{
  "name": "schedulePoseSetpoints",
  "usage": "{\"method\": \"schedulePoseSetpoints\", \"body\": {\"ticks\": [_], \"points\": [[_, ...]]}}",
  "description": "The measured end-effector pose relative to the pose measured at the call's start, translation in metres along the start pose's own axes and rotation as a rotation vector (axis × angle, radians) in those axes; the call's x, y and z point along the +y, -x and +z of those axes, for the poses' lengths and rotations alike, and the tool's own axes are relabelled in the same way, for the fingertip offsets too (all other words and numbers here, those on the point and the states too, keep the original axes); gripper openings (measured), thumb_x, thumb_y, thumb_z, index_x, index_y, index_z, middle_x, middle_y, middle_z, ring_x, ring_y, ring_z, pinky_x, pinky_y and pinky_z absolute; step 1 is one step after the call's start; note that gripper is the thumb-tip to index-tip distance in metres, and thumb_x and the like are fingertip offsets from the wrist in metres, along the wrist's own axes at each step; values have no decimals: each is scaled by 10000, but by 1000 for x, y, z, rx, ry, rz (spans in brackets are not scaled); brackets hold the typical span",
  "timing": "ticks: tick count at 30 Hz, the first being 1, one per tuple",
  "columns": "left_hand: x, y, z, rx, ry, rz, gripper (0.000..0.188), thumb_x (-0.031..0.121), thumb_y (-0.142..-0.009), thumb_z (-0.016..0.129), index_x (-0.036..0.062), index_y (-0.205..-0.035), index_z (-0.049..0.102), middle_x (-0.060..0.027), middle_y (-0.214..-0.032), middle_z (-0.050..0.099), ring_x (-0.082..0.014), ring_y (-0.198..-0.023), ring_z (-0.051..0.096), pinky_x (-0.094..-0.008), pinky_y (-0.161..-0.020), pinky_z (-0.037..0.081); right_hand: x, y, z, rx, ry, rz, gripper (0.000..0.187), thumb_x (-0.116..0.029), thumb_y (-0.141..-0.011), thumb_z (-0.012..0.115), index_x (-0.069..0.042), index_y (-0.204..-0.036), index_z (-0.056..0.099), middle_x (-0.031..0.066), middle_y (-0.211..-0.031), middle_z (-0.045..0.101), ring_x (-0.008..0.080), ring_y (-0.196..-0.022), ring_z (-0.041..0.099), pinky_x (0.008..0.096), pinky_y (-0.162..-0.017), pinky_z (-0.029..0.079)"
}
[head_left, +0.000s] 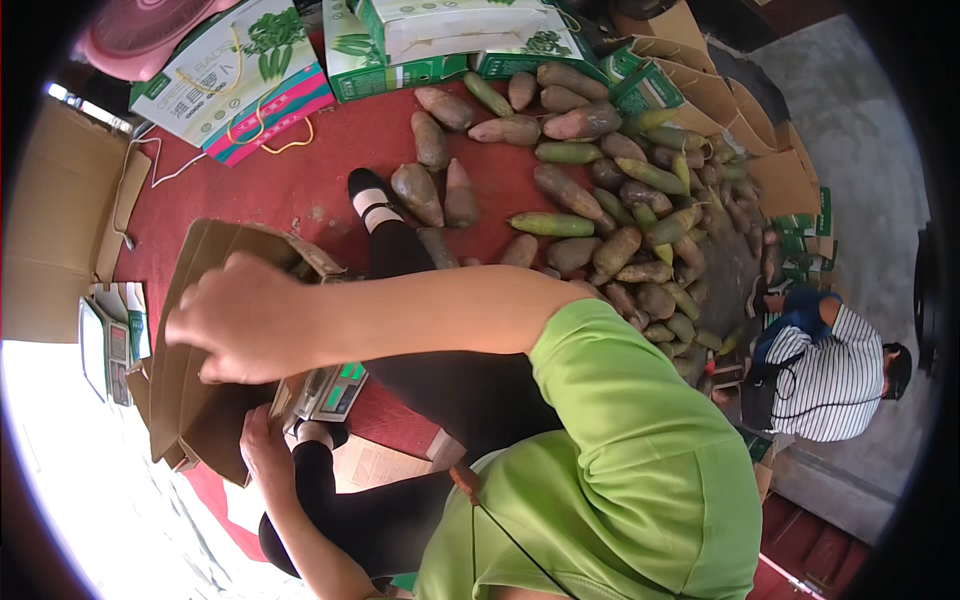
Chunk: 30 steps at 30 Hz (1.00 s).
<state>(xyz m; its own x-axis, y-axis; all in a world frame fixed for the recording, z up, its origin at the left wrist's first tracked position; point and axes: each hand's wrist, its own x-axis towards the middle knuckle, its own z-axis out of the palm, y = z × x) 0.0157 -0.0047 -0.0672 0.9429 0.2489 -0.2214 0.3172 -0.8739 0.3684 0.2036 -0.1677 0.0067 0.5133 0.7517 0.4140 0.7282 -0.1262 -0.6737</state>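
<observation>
An open brown cardboard box [225,235] stands in front of me at the left, tilted, its flaps raised. Over its opening is my right hand [245,320], slightly blurred, fingers bent and thumb apart, with nothing visible in it. Lower down, my left hand [268,450] grips the box's near edge, fingers wrapped on the cardboard. Beside that hand is a digital scale [338,392] with lit green displays, partly hidden by the box and my right forearm. The inside of the box is mostly covered by my right hand.
Long green radishes [555,224] and soil-coated brownish-pink roots [590,120] lie heaped on the red floor covering [300,190]. Printed boxes [235,80] stand at the back, beside a pink fan [140,35]. Another scale [105,340] is at left; a person in stripes [825,375] crouches at right.
</observation>
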Motion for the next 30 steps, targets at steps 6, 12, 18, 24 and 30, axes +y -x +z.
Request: {"method": "schedulePoseSetpoints", "body": {"ticks": [6,12,18,24,30], "points": [[-3,4,3,21,1,42,255,-62,-730,526,-13,-971,593,-186,-893,596,-370,-827,592,-419,-721,464,70,120,-52,346,-266,460,227,-123,-778,648,-58,-994,624,66,-892,649,163,-808,628,277,-689,491],[-6,3,4,38,-7,23,290,-85,-722,515,-14,-992,593,-187,-911,602,-359,-848,602,-407,-735,471,142,309,-15,359,-30,930,202,-157,-767,639,-83,-955,633,108,-823,649,285,-784,631,378,-679,486],[-13,-1,7,31,-26,69,294,-89,-740,492,-25,-1012,585,-192,-911,596,-365,-836,595,-392,-742,470,112,442,31,-48,36,1283,169,-176,-744,612,-89,-882,656,140,-840,659,324,-807,632,410,-711,493],[-32,-1,11,9,20,15,284,-72,-744,513,-45,-1021,574,-200,-917,598,-363,-836,598,-389,-742,472,93,504,40,-256,69,1374,164,-157,-725,587,-95,-856,663,148,-841,658,328,-821,635,420,-738,504],[-33,5,9,57,-33,30,299,-72,-738,505,-52,-1030,567,-205,-923,592,-364,-831,594,-386,-749,471,117,527,4,-70,260,1519,170,-181,-723,616,-80,-852,660,156,-844,654,328,-833,632,418,-745,503]]}}
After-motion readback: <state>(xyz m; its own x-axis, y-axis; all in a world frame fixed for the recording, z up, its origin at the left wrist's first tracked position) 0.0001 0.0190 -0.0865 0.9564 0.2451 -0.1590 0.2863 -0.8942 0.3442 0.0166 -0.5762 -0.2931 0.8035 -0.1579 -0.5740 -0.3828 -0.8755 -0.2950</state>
